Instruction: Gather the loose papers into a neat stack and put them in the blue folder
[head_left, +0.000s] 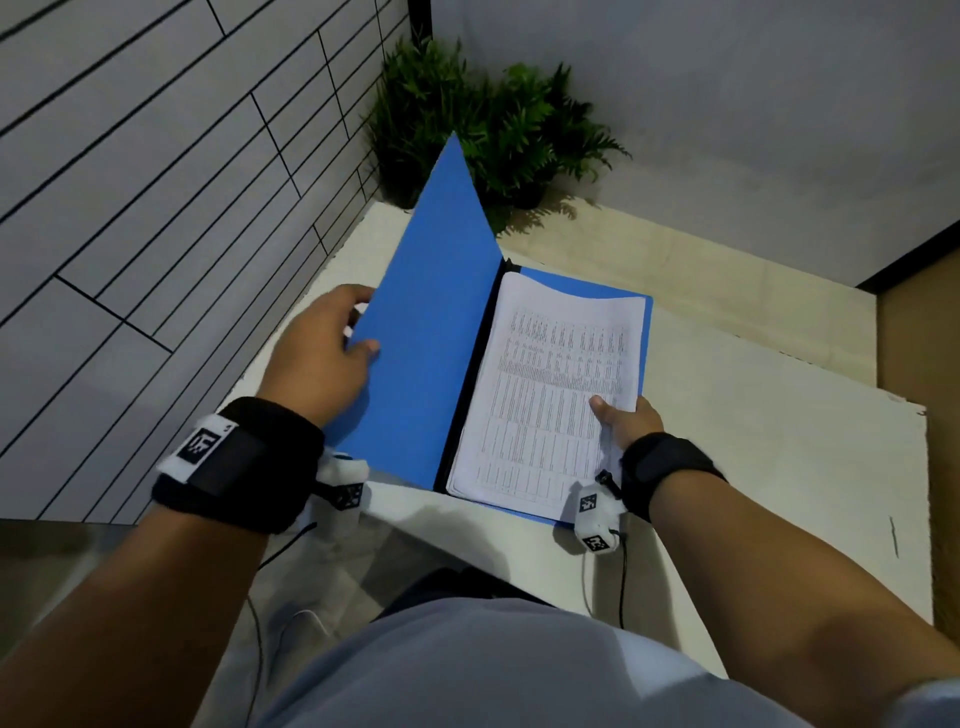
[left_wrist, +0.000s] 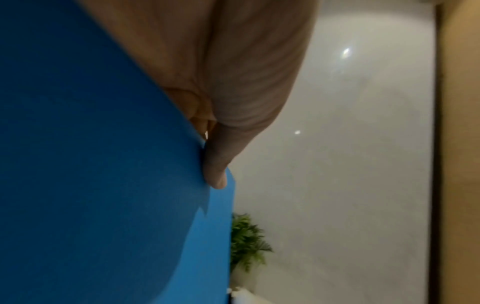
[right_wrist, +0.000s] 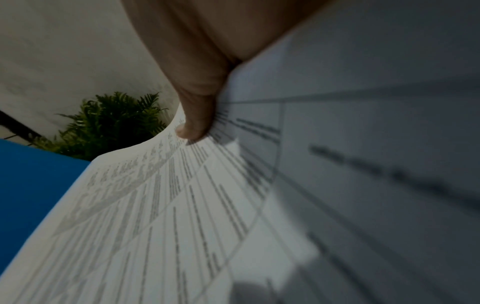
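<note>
The blue folder (head_left: 431, 322) lies open on the white table (head_left: 753, 441), its left cover raised at a slant. My left hand (head_left: 332, 343) pinches that cover's outer edge, thumb on the inner face; the left wrist view shows the blue cover (left_wrist: 91, 185) against my thumb (left_wrist: 215, 164). A stack of printed papers (head_left: 550, 395) lies on the folder's right half, against the dark spine. My right hand (head_left: 621, 418) holds the stack's right edge, thumb on top and fingers hidden below. In the right wrist view the thumb (right_wrist: 197, 115) presses the printed sheet (right_wrist: 182, 216).
Two potted ferns (head_left: 483, 124) stand at the table's far corner, just behind the raised cover. A tiled wall (head_left: 156, 182) runs along the left. The table's near edge (head_left: 467, 540) is at my body, and cables hang from both wrist cameras.
</note>
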